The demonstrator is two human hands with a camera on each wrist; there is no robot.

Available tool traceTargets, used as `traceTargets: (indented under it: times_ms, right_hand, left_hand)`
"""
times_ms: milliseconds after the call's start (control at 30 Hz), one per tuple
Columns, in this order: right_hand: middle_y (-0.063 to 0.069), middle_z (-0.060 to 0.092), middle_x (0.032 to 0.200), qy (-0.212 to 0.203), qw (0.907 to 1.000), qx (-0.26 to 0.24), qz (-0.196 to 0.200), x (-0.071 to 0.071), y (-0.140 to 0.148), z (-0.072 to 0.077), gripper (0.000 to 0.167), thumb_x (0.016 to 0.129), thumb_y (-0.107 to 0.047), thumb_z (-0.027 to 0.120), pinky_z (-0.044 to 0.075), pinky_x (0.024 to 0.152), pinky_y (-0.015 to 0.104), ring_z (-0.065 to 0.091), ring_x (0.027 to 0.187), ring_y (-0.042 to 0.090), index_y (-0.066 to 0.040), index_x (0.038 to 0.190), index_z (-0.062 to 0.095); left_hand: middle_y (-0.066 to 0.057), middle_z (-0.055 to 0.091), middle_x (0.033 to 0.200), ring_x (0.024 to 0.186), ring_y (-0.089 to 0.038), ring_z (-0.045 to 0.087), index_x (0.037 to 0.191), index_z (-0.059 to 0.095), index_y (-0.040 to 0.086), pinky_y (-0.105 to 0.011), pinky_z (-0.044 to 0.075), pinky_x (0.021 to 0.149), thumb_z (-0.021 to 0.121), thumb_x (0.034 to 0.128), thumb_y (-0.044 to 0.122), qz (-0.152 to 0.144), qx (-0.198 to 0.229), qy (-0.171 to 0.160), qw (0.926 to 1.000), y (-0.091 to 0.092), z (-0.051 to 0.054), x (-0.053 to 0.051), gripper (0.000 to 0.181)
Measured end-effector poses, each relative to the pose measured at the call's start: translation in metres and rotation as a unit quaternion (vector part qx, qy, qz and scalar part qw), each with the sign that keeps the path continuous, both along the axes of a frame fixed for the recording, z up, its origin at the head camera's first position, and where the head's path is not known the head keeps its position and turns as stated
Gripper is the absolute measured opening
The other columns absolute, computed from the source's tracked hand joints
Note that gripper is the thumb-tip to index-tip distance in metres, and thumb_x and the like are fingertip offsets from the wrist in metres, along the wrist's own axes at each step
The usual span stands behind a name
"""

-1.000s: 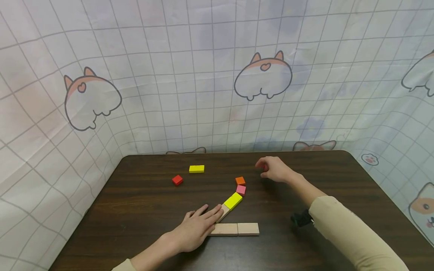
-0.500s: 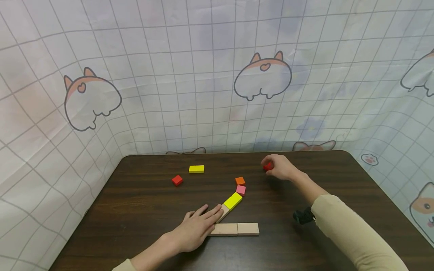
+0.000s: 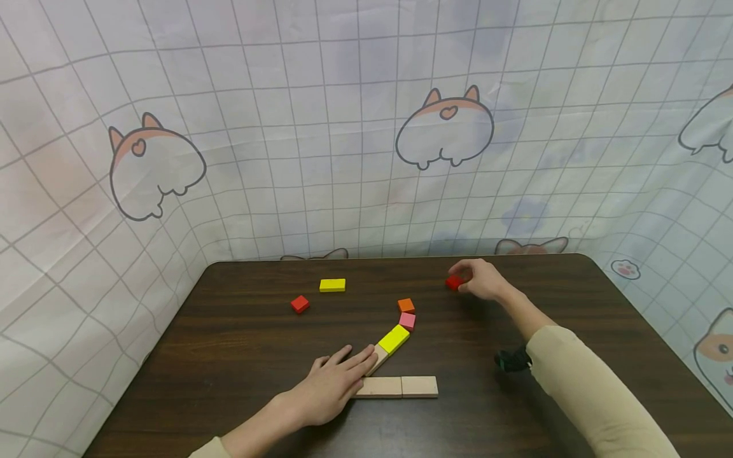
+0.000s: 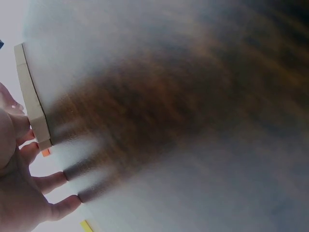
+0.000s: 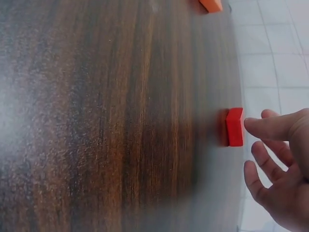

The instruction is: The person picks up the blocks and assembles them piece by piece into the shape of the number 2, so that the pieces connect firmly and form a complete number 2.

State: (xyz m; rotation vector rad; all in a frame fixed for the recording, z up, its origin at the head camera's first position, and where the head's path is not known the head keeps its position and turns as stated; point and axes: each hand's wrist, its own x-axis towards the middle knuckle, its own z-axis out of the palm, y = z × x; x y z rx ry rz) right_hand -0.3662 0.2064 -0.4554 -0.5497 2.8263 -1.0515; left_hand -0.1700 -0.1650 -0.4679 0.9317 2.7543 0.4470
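My left hand (image 3: 328, 388) lies with spread fingers on the left end of the plain wooden blocks. Two pale blocks (image 3: 395, 387) form a straight row beside it. Another pale block (image 3: 378, 358), partly under the fingertips, leads diagonally to a yellow block (image 3: 394, 340), a pink block (image 3: 407, 321) and an orange block (image 3: 406, 306). Toward the back right, a red block (image 3: 454, 282) sits on the table. Just right of it is my right hand (image 3: 483, 280); the right wrist view shows the thumb close to the red block (image 5: 235, 127) and the other fingers loosely bent, gripping nothing.
A second red block (image 3: 300, 304) and a yellow block (image 3: 332, 285) lie at the back left of the dark wooden table (image 3: 240, 343). A patterned cloth (image 3: 366, 159) hangs behind the far edge. A dark object (image 3: 511, 360) is under the right forearm.
The right hand has shifted rightward, and its fingers have spread from the red block, which now shows more fully. The left hand and the other blocks have stayed put.
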Motion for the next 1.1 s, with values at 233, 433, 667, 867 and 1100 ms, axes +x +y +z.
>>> traceTargets:
  times_ms: [233, 433, 667, 867, 1100]
  right_hand:
    - [0.022, 0.063, 0.113, -0.022, 0.9996, -0.011, -0.015, -0.004, 0.002, -0.005, 0.045, 0.086, 0.007, 0.073, 0.048, 0.079, 0.047, 0.057, 0.101, 0.038, 0.002, 0.129, 0.064]
    - [0.019, 0.058, 0.106, -0.032, 0.9989, -0.013, -0.032, -0.007, -0.001, -0.009, 0.047, 0.087, 0.01, 0.069, 0.041, 0.075, 0.043, 0.049, 0.091, 0.033, 0.002, 0.133, 0.063]
    - [0.019, 0.06, 0.103, -0.04, 0.9981, -0.018, -0.043, -0.008, -0.002, -0.016, 0.05, 0.084, 0.014, 0.062, 0.038, 0.068, 0.037, 0.047, 0.082, 0.029, 0.002, 0.133, 0.063]
    - [0.026, 0.059, 0.13, -0.053, 0.9969, -0.037, -0.045, -0.008, -0.001, -0.021, 0.056, 0.082, 0.017, 0.059, 0.036, 0.071, 0.038, 0.047, 0.09, 0.032, 0.001, 0.135, 0.063]
    - [0.028, 0.059, 0.133, -0.051, 0.9972, -0.035, -0.041, -0.01, -0.002, -0.022, 0.05, 0.086, 0.012, 0.062, 0.04, 0.079, 0.04, 0.051, 0.095, 0.033, 0.002, 0.135, 0.063]
  left_hand:
    - [0.002, 0.028, 0.168, 0.147, -0.044, 0.03, 0.163, 0.035, 0.022, -0.071, 0.031, 0.103, 0.048, 0.1109, 0.027, 0.0, 0.002, 0.0, 1.0, 0.0, 0.0, 0.0, 0.054]
    - [0.002, 0.028, 0.168, 0.147, -0.044, 0.031, 0.162, 0.035, 0.022, -0.071, 0.031, 0.103, 0.048, 0.1107, 0.028, 0.0, 0.001, 0.0, 1.0, -0.001, 0.0, 0.0, 0.054]
    - [0.003, 0.026, 0.168, 0.148, -0.044, 0.03, 0.163, 0.034, 0.023, -0.071, 0.031, 0.103, 0.048, 0.111, 0.028, 0.0, 0.002, -0.002, 1.0, -0.001, -0.002, 0.0, 0.054]
    - [0.004, 0.026, 0.168, 0.148, -0.043, 0.03, 0.163, 0.034, 0.023, -0.071, 0.031, 0.103, 0.048, 0.1109, 0.028, 0.001, 0.001, -0.002, 1.0, -0.001, -0.002, 0.0, 0.054]
    - [0.003, 0.026, 0.168, 0.148, -0.044, 0.03, 0.163, 0.034, 0.023, -0.071, 0.031, 0.103, 0.048, 0.1109, 0.028, 0.002, 0.002, -0.002, 1.0, -0.001, -0.001, 0.0, 0.054]
